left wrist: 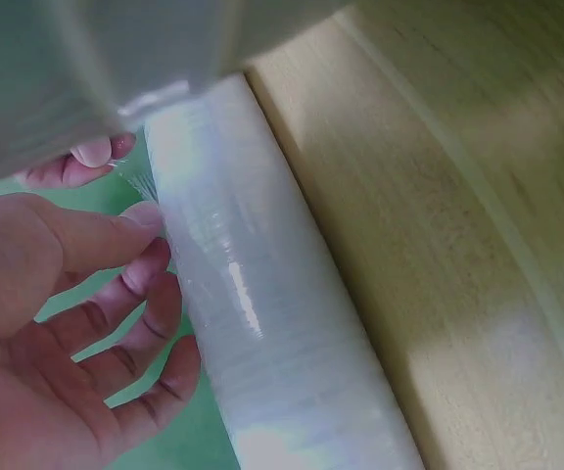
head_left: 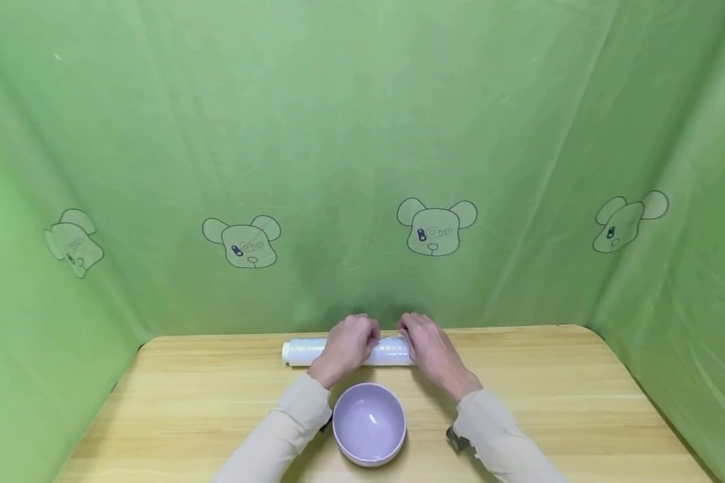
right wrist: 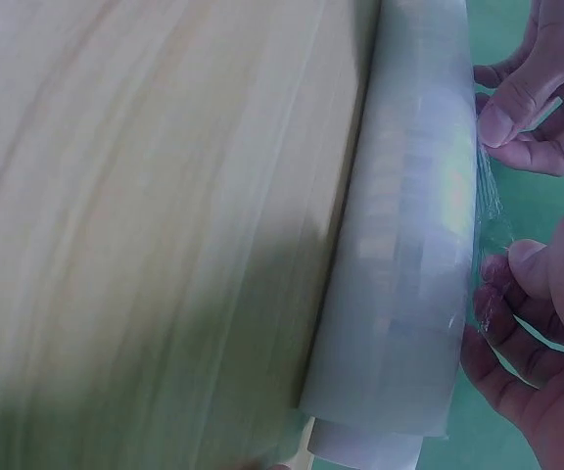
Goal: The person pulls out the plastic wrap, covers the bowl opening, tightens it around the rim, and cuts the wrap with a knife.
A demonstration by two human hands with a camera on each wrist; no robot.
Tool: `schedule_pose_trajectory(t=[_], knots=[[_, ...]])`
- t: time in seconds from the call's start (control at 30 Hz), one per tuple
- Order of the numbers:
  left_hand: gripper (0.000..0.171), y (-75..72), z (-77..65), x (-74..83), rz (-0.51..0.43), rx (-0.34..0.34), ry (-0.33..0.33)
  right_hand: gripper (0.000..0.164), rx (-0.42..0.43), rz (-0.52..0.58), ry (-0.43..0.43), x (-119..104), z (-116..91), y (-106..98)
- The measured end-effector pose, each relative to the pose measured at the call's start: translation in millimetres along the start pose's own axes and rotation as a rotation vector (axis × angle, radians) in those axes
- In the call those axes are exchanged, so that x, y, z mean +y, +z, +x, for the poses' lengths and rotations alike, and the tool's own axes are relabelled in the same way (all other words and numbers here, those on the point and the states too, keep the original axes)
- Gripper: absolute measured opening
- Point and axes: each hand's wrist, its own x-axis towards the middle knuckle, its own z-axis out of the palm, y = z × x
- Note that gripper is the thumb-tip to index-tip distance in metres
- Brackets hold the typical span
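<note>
A roll of clear plastic wrap (head_left: pixel 393 352) lies lengthwise along the back edge of the wooden table, its pale core (right wrist: pixel 365 446) sticking out at the end. My left hand (head_left: pixel 347 342) pinches the loose edge of the film between thumb and index finger, the other fingers curving beside the roll in the left wrist view. Close by on the same side, my right hand (head_left: pixel 431 345) pinches another part of that edge. Between the two hands a short, wrinkled strip of film (right wrist: pixel 489 191) stretches off the roll. A lilac bowl (head_left: pixel 369 422) stands upright between the forearms.
The light wooden table (head_left: pixel 556 396) has rounded back corners. Green cloth walls (head_left: pixel 338 134) printed with bear heads enclose it at the back and both sides. Dark wrist devices (head_left: pixel 457 440) show under the pale sleeves, one near the bowl's left side.
</note>
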Motion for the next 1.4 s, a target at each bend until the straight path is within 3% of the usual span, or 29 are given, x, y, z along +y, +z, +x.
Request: schedule_pose_trajectory(t=[0.13, 0.27, 0.4, 0.53, 0.77, 0.87, 0.97, 1.23, 1.4], knots=[[0.02, 0.5, 1.4, 0.7, -0.005, -0.002, 0.012, 0.01, 0.001, 0.003, 0.003, 0, 0, -1], [0.006, 0.1, 1.6, 2.6, -0.023, -0.027, 0.004, 0.01, -0.006, 0.016, 0.01, -1, 0, -3], [0.006, -0.4, 2.4, 4.4, 0.012, -0.041, 0.018, 0.011, -0.013, 0.019, 0.009, -2, 0, -4], [0.018, -0.2, 4.0, 3.4, 0.042, -0.047, 0.022, 0.01, -0.015, 0.025, 0.005, -4, 0, -2], [0.018, -0.3, 8.7, 1.5, 0.004, -0.042, 0.022, 0.021, -0.073, 0.021, -0.017, -11, 1, 2], [0.02, 0.3, 9.6, 0.1, -0.023, -0.03, 0.017, 0.016, -0.077, 0.018, -0.01, -13, 4, 4], [0.014, -0.5, 6.1, -0.8, -0.039, -0.034, 0.018, 0.01, -0.069, 0.018, 0.011, -12, 6, 6], [0.01, -3.4, -9.5, -4.9, 0.037, -0.048, 0.03, 0.008, -0.07, 0.043, 0.039, -12, 7, 6], [0.02, -6.6, -9.5, -7.9, 0.04, -0.029, 0.046, 0.009, -0.09, 0.056, 0.062, -14, 6, 6]])
